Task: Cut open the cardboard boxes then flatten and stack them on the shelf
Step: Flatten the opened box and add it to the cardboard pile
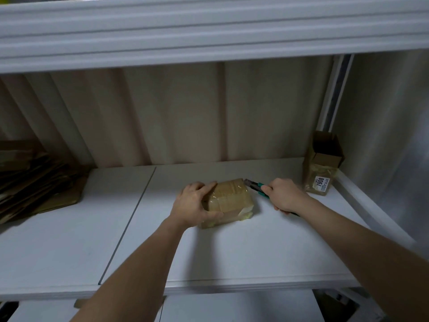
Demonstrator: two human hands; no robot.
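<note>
Your left hand (pixel 193 204) has its fingers curled round the near-left end of the taped cardboard box (pixel 228 201), thumb along the near side and the other fingers laid over the top edge, holding it down on the white shelf (pixel 232 252). That box sits flat near the middle of the shelf, wrapped in clear tape, and is not yet cut open. Your right hand (pixel 284 196) is wrapped tight round the green-handled utility knife (pixel 256 185), and the tip of the knife touches the box's far right corner.

Well to the right, in the back corner of the shelf, stands an opened carton (pixel 323 163), upright, with its flaps raised and a white label reading 7908 on its front. On the far left of the shelf lies a stack of flattened cardboard (pixel 34 180), leaning against the ribbed back wall (pixel 185 112). Overhead runs the white upper shelf (pixel 209 31).
</note>
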